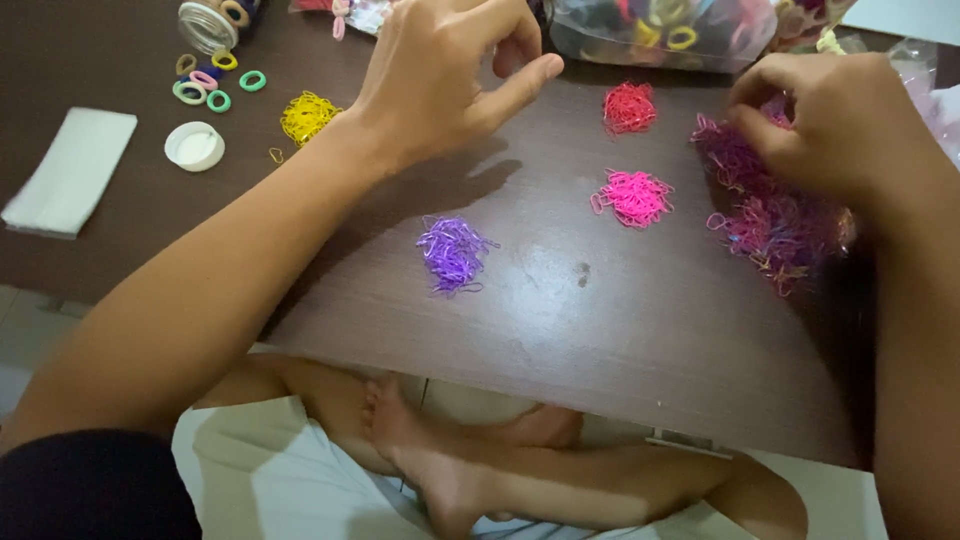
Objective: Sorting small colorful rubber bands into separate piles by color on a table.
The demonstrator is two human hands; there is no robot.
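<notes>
Small rubber bands lie sorted in piles on a dark brown table (620, 330): a purple pile (453, 252), a pink pile (634, 196), a red pile (629, 107) and a yellow pile (307, 116). A big mixed pile (775, 225) of mostly pink and purple bands lies at the right. My right hand (825, 125) rests on the top of that mixed pile with its fingertips pinched together in the bands. My left hand (445, 75) hovers above the table's far middle, fingers curled, thumb out; whether it holds a band cannot be seen.
At the far left lie a tipped glass jar (208, 24), several thick coloured hair rings (212, 82), a white lid (194, 146) and a folded white cloth (70, 172). A clear bag of hair ties (660, 30) sits at the back. Bare legs show under the table's near edge.
</notes>
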